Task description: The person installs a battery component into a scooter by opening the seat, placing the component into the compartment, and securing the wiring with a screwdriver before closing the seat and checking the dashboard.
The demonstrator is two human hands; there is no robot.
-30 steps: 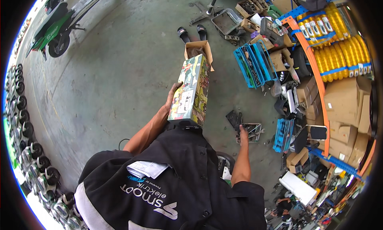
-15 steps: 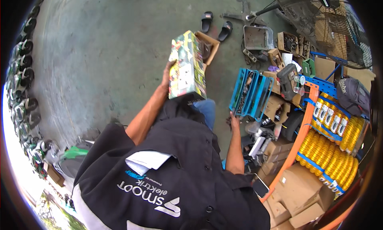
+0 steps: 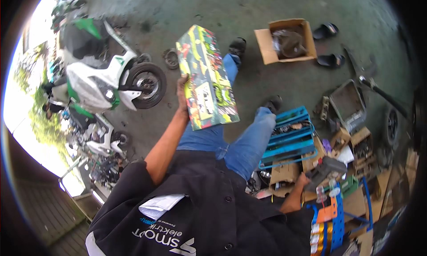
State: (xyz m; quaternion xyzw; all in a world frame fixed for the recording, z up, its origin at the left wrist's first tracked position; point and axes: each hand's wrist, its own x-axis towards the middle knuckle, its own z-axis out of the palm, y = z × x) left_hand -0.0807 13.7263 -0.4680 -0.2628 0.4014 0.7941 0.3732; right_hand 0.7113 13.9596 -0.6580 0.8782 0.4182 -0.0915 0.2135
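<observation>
The fingers of the left hand (image 3: 182, 96) are hidden beneath the left edge of the box (image 3: 207, 80). The right hand (image 3: 303, 181) is blurred beside the case (image 3: 328, 169), its grip unclear.

Box (image 3: 205, 76) now clear of carton (image 3: 262, 45), right hand (image 3: 303, 180) by dark case (image 3: 328, 169).

- Long box (image 3: 207, 78): smooth printed paper
- Open box (image 3: 266, 47): dull cardboard
- Blue toolbox (image 3: 288, 143): painted metal
- Dark case (image 3: 328, 169): dull, hard plastic
- Jeans (image 3: 252, 148): soft-looking, dull cloth
</observation>
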